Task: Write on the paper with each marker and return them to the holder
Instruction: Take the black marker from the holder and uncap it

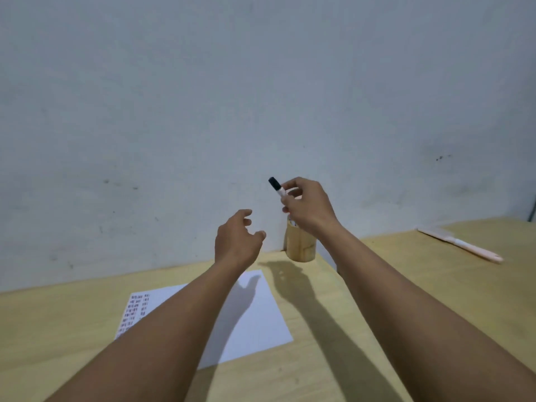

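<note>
right hand (309,206) pinches a marker (278,187) above the holder (300,245); left hand (237,242) hangs loosely open, holding nothing, over the paper (255,314).

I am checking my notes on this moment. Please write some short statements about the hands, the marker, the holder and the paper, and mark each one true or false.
1. The right hand holds a marker with a black cap. True.
2. The left hand presses on the paper. False: it is raised, open and holds nothing.
3. The holder stands near the wall. True.
4. The paper is blank. False: marks show near its left edge.
</note>
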{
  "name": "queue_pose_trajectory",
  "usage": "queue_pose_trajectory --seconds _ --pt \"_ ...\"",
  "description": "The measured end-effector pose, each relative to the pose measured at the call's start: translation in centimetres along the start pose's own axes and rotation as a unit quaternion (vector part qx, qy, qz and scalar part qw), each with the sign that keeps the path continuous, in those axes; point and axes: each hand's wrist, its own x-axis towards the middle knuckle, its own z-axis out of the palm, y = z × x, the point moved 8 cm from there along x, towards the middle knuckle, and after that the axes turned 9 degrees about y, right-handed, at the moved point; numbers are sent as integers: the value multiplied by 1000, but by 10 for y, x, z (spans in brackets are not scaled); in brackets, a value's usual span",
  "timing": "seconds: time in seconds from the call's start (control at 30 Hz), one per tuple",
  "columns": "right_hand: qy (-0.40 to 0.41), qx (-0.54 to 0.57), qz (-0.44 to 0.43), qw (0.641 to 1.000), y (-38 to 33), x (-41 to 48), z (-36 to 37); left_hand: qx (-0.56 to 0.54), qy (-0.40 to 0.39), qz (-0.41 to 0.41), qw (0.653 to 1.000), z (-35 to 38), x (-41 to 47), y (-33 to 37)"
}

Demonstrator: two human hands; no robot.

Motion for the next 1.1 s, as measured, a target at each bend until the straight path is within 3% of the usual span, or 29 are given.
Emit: queue_pose_trajectory --seconds 0.27,0.4,0.53,0.63,0.73,0.87,0.93,1.1 --pt "-92 -55 -35 994 -45 -66 41 -112 46 -2 993 -94 -30 8" --pt "-131 -57 -55 988 -64 -91 63 -113 48 18 992 -122 -37 1" --pt "-48 -38 -59 996 -81 -112 63 -123 85 -6 989 -150 -41 -12" --pt "-31 35 27 999 -81 -134 69 -163 106 -35 980 -163 -47 -22" --pt "-122 160 209 957 -71 -161 93 -190 103 -54 975 -171 -52 -33" --pt "-128 379 378 835 -66 -184 124 -188 78 -65 977 -177 -57 -45" --pt "-113 413 399 811 -65 -189 133 -176 77 -62 980 -183 -60 -50" --pt "-105 454 389 795 -74 -199 149 -160 84 -60 982 -197 -62 -60"
